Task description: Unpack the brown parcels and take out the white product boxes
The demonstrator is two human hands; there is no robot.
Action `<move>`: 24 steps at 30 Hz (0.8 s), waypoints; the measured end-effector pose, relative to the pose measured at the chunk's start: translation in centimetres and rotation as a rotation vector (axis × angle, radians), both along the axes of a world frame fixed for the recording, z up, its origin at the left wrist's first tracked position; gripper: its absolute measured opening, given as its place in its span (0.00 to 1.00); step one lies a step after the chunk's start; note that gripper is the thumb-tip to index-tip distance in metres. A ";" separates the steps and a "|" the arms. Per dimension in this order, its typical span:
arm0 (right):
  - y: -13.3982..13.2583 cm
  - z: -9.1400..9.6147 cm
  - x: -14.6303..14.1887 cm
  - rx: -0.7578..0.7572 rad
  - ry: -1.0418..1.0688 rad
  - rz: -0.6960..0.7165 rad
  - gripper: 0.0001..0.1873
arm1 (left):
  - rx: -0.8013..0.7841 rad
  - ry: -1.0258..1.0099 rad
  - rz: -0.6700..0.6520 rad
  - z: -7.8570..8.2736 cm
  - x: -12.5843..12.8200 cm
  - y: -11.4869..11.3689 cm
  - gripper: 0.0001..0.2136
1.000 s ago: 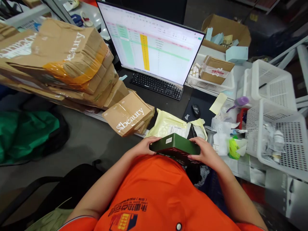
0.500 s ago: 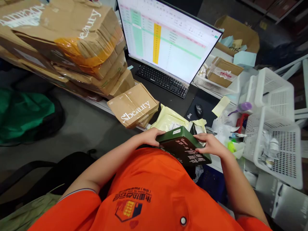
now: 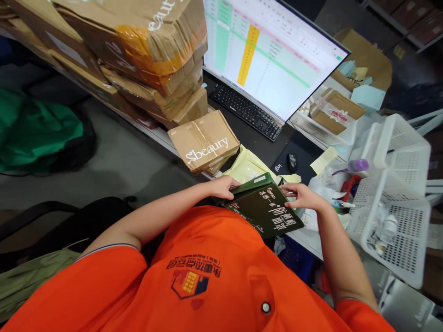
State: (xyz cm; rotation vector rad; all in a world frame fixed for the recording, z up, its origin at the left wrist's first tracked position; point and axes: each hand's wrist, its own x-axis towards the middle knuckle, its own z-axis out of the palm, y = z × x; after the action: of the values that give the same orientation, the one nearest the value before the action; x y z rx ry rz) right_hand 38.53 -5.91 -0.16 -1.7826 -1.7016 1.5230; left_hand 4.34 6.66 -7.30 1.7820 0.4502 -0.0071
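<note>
A flat dark green box (image 3: 265, 210) with white lettering is held tilted in front of my belly, its printed face towards me. My left hand (image 3: 223, 186) grips its left end, thumb and fingers closed at the edge. At the opposite end, my right hand (image 3: 301, 196) pinches the upper right edge. A small white label shows on the box's narrow top side. Just behind the box lies a pale yellow plastic mailer (image 3: 247, 163), partly hidden by it.
Brown cartons (image 3: 152, 60) are stacked at left, with a smaller carton (image 3: 206, 140) at the desk edge. Beyond stand a keyboard (image 3: 245, 110), a monitor (image 3: 270, 50) and a mouse (image 3: 292, 162). White perforated baskets (image 3: 398, 235) with small items stand at right.
The box has tilted so its printed face shows more fully towards me. Both hands stay on it. The camera view has shifted, moving the desk items rightward in the picture.
</note>
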 end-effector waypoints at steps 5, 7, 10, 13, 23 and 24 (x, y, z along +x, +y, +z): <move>-0.3 0.6 -5.4 0.359 -0.109 -0.100 0.38 | 0.396 0.072 -0.026 2.9 0.5 -1.5 0.12; -0.2 0.5 -7.4 0.448 -0.176 -0.140 0.39 | 0.492 0.097 -0.025 3.3 0.6 -1.9 0.11; 0.0 1.0 -8.9 0.450 -0.233 -0.122 0.43 | 0.464 0.060 -0.096 3.5 0.1 -1.7 0.09; 0.1 2.1 -9.1 0.443 -0.264 -0.054 0.42 | 0.293 -0.006 -0.174 3.6 -0.9 -0.8 0.11; 0.2 2.5 -7.1 0.415 -0.161 -0.021 0.46 | -0.342 -0.072 -0.214 1.7 -0.1 0.5 0.11; 0.4 2.4 -6.8 0.403 -0.142 -0.021 0.46 | -0.401 -0.062 -0.204 1.5 0.1 0.6 0.10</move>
State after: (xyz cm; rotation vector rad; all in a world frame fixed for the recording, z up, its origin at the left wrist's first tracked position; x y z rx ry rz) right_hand 31.75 -5.52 2.27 -1.7147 -1.8839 0.9734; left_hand 4.40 7.24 -5.82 1.4207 0.2024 -0.1730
